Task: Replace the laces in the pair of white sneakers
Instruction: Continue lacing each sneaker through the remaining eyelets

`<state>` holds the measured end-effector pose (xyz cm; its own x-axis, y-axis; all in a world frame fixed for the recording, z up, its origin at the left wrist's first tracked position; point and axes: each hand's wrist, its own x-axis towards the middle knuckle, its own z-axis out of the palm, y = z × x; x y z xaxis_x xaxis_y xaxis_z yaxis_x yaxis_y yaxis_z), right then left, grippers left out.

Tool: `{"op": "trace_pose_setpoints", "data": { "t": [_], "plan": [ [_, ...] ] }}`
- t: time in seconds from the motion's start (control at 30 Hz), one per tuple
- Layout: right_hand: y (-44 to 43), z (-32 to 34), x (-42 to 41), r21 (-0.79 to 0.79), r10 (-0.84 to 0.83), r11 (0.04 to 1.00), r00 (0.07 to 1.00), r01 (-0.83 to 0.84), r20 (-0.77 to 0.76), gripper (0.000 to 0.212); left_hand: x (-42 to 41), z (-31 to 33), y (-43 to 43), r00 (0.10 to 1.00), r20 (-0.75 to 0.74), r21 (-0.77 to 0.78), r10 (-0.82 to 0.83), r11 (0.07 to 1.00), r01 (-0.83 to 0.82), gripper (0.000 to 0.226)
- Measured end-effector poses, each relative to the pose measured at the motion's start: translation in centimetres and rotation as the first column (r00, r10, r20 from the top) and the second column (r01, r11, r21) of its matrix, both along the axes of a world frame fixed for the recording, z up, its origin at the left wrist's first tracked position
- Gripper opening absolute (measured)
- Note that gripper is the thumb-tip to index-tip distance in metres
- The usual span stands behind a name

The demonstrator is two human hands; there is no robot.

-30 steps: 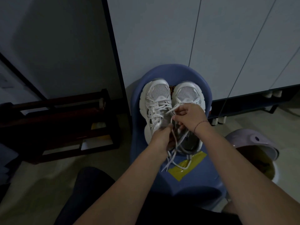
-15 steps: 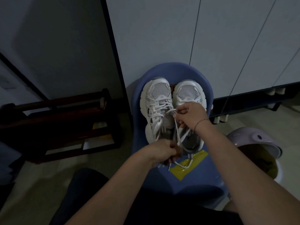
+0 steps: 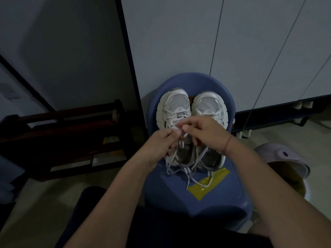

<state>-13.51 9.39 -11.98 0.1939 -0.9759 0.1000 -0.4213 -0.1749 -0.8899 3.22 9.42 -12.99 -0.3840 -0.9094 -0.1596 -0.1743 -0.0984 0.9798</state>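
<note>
Two white sneakers stand side by side on a blue plastic chair (image 3: 206, 194), toes pointing away from me. The left sneaker (image 3: 174, 108) has its lace threaded through the upper eyelets. The right sneaker (image 3: 208, 104) is partly hidden by my right hand (image 3: 206, 133). My left hand (image 3: 159, 145) pinches a white lace (image 3: 189, 174) between thumb and fingers, right beside my right hand, whose thumb and fingers pinch the same lace above the tongues. Loose lace ends trail down over the seat.
A yellow tape patch (image 3: 209, 183) is stuck on the seat near the lace ends. White cabinet doors (image 3: 232, 42) rise behind the chair. A dark wooden rack (image 3: 68, 138) stands on the left. A lilac bin (image 3: 284, 161) sits on the floor at right.
My left hand has risen from near the sneaker heels up to my right hand, drawing the lace with it. Both hands now meet above the tongues.
</note>
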Motion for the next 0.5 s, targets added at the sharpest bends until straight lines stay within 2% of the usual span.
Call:
{"op": "trace_pose_setpoints", "data": {
  "t": [0.07,0.13,0.17,0.23,0.3,0.33,0.37,0.4,0.47,0.5],
  "plan": [
    [0.9,0.4,0.3,0.051,0.134,0.99,0.987,-0.13,-0.085,0.011,0.3,0.3,-0.3,0.999,-0.043,0.0,0.027,1.0,-0.027,0.026],
    [0.6,0.1,0.0,-0.017,0.062,0.998,0.985,-0.066,-0.158,0.017,0.8,0.5,-0.5,0.998,-0.058,0.015,0.032,0.999,-0.031,0.028],
    [0.2,-0.1,-0.2,-0.073,-0.038,0.997,0.991,0.028,-0.13,0.019,1.0,0.6,-0.6,0.998,-0.059,0.029,0.03,0.999,-0.028,0.028],
    [-0.7,-0.4,-1.0,-0.091,-0.27,0.956,0.957,0.28,0.11,0.022,1.6,0.9,-0.7,0.997,-0.069,0.063,0.03,0.998,-0.026,0.028],
    [-1.4,-0.7,-1.7,0.079,-0.452,0.885,0.805,0.459,0.385,0.023,2.2,1.1,-0.8,0.997,-0.072,0.083,0.019,0.996,-0.013,0.026],
    [-1.7,-0.9,-2.0,0.151,-0.515,0.85,0.738,0.504,0.436,0.023,2.3,1.1,-0.8,0.998,-0.063,0.086,0.007,0.996,-0.002,0.026],
    [-1.9,-1.2,-2.1,0.176,-0.556,0.826,0.725,0.535,0.406,0.023,2.4,1.1,-0.8,0.999,-0.049,0.09,-0.001,0.996,0.006,0.027],
    [-1.9,-1.4,-1.9,0.143,-0.571,0.817,0.754,0.558,0.323,0.02,2.4,1.0,-0.7,0.999,-0.035,0.093,-0.004,0.996,0.007,0.027],
    [-1.4,-0.8,-1.1,-0.043,-0.522,0.844,0.836,0.535,0.168,0.015,2.2,0.8,-0.7,1.0,-0.016,0.092,-0.001,0.996,0.003,0.028],
    [-1.0,-0.3,-0.5,-0.141,-0.44,0.879,0.889,0.455,0.125,0.025,2.1,0.8,-0.7,1.0,-0.014,0.088,0.002,0.996,0.0,0.028]
  ]
}}
